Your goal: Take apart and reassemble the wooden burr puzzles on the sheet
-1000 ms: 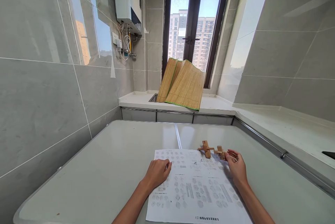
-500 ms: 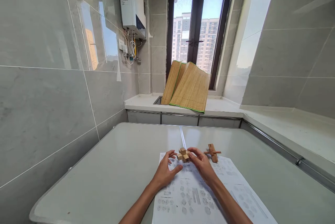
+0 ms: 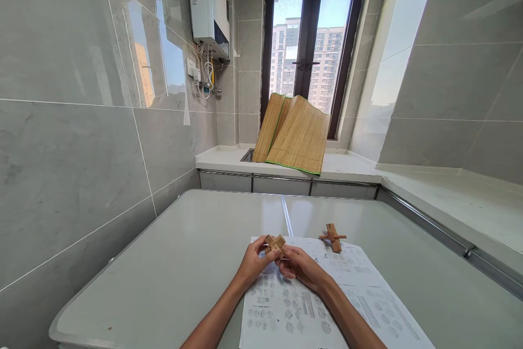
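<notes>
A small light-wood burr puzzle (image 3: 276, 243) of interlocked blocks is held just above the printed sheet. My left hand (image 3: 255, 261) grips it from the left, thumb across its near side and fingers behind. From the right, my right hand (image 3: 300, 266) closes its curled fingertips on the puzzle's edge; part of that contact is hidden. Farther right, a darker cross-shaped wooden puzzle (image 3: 333, 237) rests at the sheet's far edge, apart from both hands. Beneath my hands, the paper sheet (image 3: 300, 316) shows rows of small printed diagrams.
The pale table (image 3: 163, 273) has a seam (image 3: 286, 215) running away from me. Behind it, a bamboo mat (image 3: 298, 134) leans on the white counter (image 3: 347, 159) by the window (image 3: 304, 44). A water heater (image 3: 208, 6) hangs on the left wall.
The light-wood puzzle has moved left and turned. My left hand, formerly open beside it, has closed on it. My right hand has shifted left and slightly nearer me along with it.
</notes>
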A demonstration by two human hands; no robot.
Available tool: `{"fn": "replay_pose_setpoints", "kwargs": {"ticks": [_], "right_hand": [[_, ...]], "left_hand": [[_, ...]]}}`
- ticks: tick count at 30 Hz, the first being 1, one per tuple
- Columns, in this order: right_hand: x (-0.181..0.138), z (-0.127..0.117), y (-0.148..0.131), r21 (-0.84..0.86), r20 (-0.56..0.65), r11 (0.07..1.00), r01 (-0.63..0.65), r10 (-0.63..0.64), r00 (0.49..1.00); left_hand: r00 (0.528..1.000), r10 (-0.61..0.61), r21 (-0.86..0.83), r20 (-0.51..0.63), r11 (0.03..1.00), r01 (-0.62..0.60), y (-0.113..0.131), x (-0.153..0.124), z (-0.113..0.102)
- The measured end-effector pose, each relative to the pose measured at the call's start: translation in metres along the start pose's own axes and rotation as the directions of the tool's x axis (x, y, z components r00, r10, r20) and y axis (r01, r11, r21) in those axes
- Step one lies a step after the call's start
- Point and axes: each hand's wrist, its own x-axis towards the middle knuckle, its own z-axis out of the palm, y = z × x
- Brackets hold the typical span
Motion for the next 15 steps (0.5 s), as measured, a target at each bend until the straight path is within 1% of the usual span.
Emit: {"fn": "replay_pose_setpoints", "kwargs": {"ticks": [1,3,6,10,12,15], "right_hand": [[-0.0012,0.0004,-0.0004,-0.018,0.039,0.999,-0.030,0.031,0.999],[-0.0033,0.0006,-0.0015,-0.066,0.076,0.997,-0.045,0.050,0.996],[-0.0045,-0.0011,-0.0029,-0.160,0.037,0.987,0.014,-0.008,0.999],[-0.0029,-0.0038,-0.0036,-0.262,-0.078,0.961,0.082,-0.106,0.991],[-0.0018,-0.0038,-0.0042,-0.306,-0.086,0.946,0.109,-0.142,0.986],[-0.0007,-0.0037,-0.0045,-0.361,-0.071,0.924,0.127,-0.163,0.984]], "left_hand": [[1.000,0.004,-0.008,0.010,1.000,-0.004,0.0014,-0.0004,-0.0007],[0.999,0.003,-0.005,0.037,1.000,-0.002,0.0031,-0.0010,-0.0015],[0.999,-0.002,0.032,0.051,0.999,0.000,0.0031,-0.0017,-0.0010],[0.999,-0.012,0.100,-0.050,0.995,0.017,0.0007,-0.0034,0.0012],[0.996,-0.019,0.126,-0.086,0.992,0.029,0.0005,-0.0044,0.0023],[0.993,-0.008,0.177,-0.115,0.984,0.028,0.0023,-0.0054,0.0040]]}}
